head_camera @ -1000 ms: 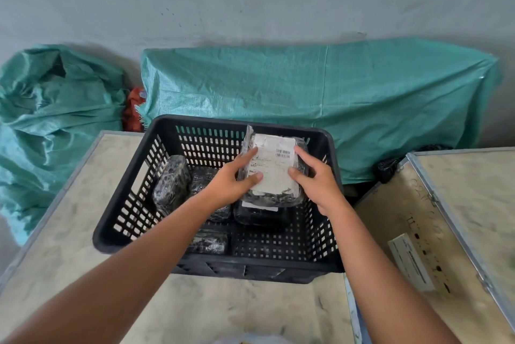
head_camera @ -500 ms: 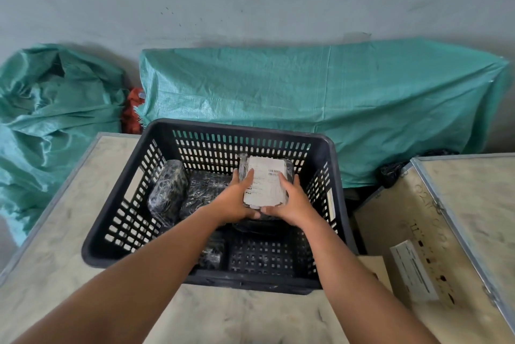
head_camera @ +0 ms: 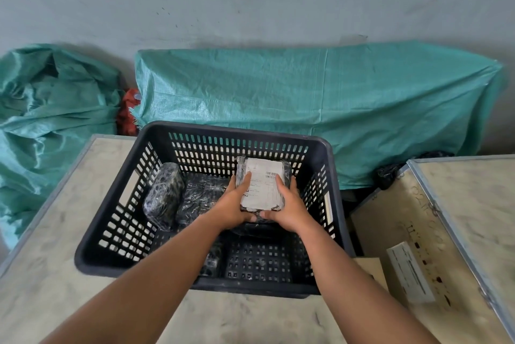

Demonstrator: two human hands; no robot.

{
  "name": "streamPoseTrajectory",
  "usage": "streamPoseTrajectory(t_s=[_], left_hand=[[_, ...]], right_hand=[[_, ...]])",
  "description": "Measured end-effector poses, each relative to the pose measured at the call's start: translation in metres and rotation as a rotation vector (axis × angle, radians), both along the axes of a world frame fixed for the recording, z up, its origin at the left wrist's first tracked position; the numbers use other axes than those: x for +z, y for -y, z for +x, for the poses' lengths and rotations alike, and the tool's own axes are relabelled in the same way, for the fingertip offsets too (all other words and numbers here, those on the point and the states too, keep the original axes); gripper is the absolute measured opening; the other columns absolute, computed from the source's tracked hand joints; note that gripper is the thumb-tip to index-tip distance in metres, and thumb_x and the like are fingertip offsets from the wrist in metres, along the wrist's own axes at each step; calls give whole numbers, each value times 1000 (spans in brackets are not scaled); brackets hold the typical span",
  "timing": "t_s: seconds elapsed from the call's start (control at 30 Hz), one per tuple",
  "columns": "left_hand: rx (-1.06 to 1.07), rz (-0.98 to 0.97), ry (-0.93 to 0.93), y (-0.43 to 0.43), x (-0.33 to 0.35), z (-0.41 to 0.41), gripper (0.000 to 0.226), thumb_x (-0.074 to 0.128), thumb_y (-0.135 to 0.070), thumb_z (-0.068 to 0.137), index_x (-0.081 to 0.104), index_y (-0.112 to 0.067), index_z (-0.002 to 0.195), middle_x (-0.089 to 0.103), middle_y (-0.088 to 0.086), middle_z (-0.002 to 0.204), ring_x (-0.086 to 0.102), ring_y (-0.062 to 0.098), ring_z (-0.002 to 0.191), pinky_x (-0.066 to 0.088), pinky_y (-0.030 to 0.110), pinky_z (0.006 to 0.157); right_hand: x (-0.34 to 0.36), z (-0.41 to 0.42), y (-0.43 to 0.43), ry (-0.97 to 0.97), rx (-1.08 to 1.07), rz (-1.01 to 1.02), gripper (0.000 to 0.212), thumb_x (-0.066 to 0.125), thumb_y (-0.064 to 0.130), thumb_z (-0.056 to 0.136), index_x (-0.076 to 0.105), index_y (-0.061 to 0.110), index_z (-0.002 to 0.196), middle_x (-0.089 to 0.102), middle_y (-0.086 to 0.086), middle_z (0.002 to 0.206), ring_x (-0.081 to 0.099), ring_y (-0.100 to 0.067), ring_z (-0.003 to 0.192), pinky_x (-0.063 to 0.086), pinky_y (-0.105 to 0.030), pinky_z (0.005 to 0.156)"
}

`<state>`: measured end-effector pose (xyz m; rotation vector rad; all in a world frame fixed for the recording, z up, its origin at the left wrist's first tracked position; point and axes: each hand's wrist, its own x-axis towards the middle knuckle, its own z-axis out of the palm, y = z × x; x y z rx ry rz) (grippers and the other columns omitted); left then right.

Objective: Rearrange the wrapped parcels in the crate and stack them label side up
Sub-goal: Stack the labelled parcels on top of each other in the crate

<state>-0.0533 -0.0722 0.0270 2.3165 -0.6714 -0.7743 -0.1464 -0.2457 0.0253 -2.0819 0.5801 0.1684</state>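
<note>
Both-hand grip, left hand (head_camera: 232, 205) and right hand (head_camera: 289, 205), pinches the labelled parcel (head_camera: 262, 186) (label up) at the crate's (head_camera: 239, 131) two o'clock, for stacking.

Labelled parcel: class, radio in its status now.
Left hand and right hand grip labelled parcel, label up, inside crate. Unlabelled parcels lie left. Nothing obstructing.

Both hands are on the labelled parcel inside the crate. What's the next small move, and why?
Probably lower it flat and let go. The parcel, label up, is gripped by the left hand and right hand just above a dark parcel in the crate.
</note>
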Motion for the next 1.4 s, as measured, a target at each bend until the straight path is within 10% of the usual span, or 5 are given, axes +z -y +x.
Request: streamPoseTrajectory(t_s=[0.27, 0.53, 0.83, 1.17, 1.4], left_hand=[[25, 7, 13, -1, 7, -6, 129, 88, -13, 75, -7, -44, 158, -26, 9, 165, 26, 34, 149, 38, 29, 106], [65, -59, 45, -43, 57, -1, 110, 89, -21, 73, 21, -30, 159, 48, 3, 153, 54, 28, 131, 47, 36, 103], [301, -39, 481, -195, 113, 26, 71, 85, -40, 75, 54, -44, 139, 5, 10, 168, -18, 39, 150, 4, 67, 113], [491, -247, 96, -268, 74, 34, 56, 75, -6, 87, 64, -47, 123, 69, -2, 118, 67, 26, 107, 57, 44, 89], [461, -374, 54, -242, 80, 33, 59, 70, -2, 91, 65, -52, 121, 69, -12, 116, 69, 11, 99, 58, 29, 79]], right_hand=[[8, -6, -5, 38, -13, -28, 118, 93, 19, 73, 20, 28, 164, -13, -4, 173, 5, -24, 159, 15, -41, 127], [22, -17, -16, 26, 102, -336, 106, 85, 43, 81, 20, 29, 164, -8, -8, 172, -3, -35, 158, 9, -54, 126], [49, -3, -66, 309, 330, -261, 77, 75, 32, 94, 35, 31, 160, 15, -5, 172, 8, -24, 159, 8, -39, 124], [3, 86, -174, 65, 579, -81, 64, 74, 0, 91, 57, 25, 147, 28, -18, 166, 60, -24, 125, 32, -37, 121], [-46, 98, -169, -116, 547, -308, 74, 80, 12, 88, 51, 36, 151, 8, -16, 171, -2, -37, 158, 0, -62, 124]])
